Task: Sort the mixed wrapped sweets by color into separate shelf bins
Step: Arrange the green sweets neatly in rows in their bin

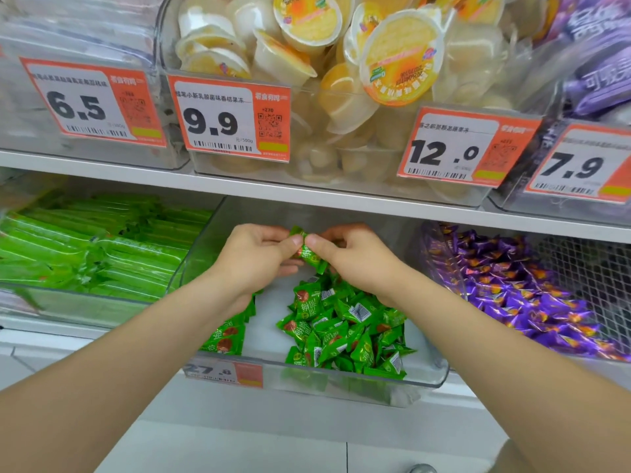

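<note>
Both hands meet over the middle clear bin (423, 377) on the lower shelf. My left hand (254, 257) and my right hand (355, 257) pinch the same green wrapped sweet (309, 252) between thumbs and fingers, held above the bin. Below them lies a heap of green wrapped sweets (345, 332) with red marks on the wrappers, and a smaller bunch (227, 336) sits under my left wrist. The bin to the right holds purple wrapped sweets (512, 288).
A bin of long green packets (102, 247) stands at the left. The upper shelf carries jelly cups (341, 63), purple packs (601, 76) and orange price tags (235, 121). The white shelf edge (307, 196) runs just above my hands.
</note>
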